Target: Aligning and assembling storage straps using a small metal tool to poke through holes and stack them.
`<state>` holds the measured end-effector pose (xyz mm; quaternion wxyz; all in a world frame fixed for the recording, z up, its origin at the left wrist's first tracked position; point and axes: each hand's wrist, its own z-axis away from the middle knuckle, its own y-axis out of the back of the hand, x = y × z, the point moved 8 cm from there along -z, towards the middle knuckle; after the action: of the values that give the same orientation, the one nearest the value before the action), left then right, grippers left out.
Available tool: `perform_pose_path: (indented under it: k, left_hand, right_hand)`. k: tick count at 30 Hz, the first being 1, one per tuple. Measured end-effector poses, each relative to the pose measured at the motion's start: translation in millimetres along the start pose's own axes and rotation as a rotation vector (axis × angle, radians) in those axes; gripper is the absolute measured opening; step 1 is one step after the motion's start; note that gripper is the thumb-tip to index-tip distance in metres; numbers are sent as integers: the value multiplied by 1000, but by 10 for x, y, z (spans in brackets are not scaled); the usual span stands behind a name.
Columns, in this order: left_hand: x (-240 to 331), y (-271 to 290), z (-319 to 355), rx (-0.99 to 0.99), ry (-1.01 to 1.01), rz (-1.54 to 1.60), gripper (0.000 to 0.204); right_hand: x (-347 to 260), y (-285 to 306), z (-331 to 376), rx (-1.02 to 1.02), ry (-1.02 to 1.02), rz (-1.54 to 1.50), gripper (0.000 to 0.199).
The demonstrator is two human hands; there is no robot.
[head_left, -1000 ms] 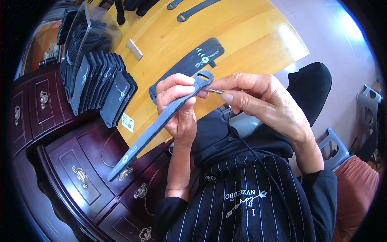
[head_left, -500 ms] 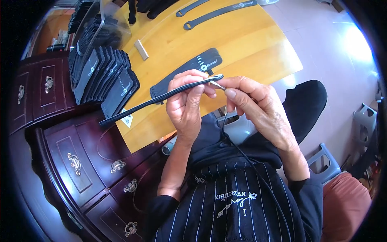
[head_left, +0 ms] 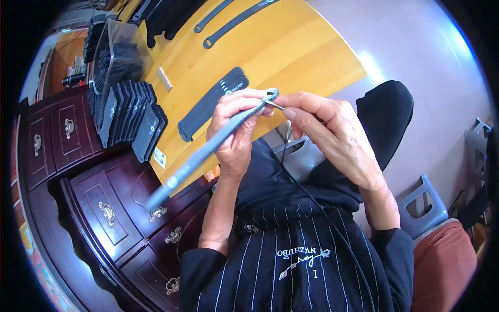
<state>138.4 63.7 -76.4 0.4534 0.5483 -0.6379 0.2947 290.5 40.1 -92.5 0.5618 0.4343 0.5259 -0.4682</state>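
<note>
Pinching grey strap [head_left: 200, 156] in L hand [head_left: 234, 153] just below its slotted end, at approx. 12 to 1 o'clock, w/ loose tail twd 8 o'clock; also gripping slim metal tool [head_left: 275, 105] in R hand [head_left: 335, 122], w/ tip at strap edge from abt 4 o'clock. Prob. best to brace strap flat right by slot, work tip in short, light strokes, & steer clear of L hand, esp. w/ a poss. sharp tip.

Pale floor [head_left: 436, 99], apparently wooden drawers [head_left: 125, 205]
</note>
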Motion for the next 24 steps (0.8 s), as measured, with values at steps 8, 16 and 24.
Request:
perform_pose_path:
  k: [8, 16, 24]
  left_hand:
    - [-235, -133, -17, -46, 16, -32, 15]
    - [-310, -201, -24, -73, 65, -8, 14]
    - [-256, -284, -28, -123, 32, -132, 17]
  right_hand:
    - [193, 151, -63, -95, -96, -14, 27]
    - [292, 219, -100, -84, -79, 42, 27]
    - [252, 301, -94, -148, -186, 76, 26]
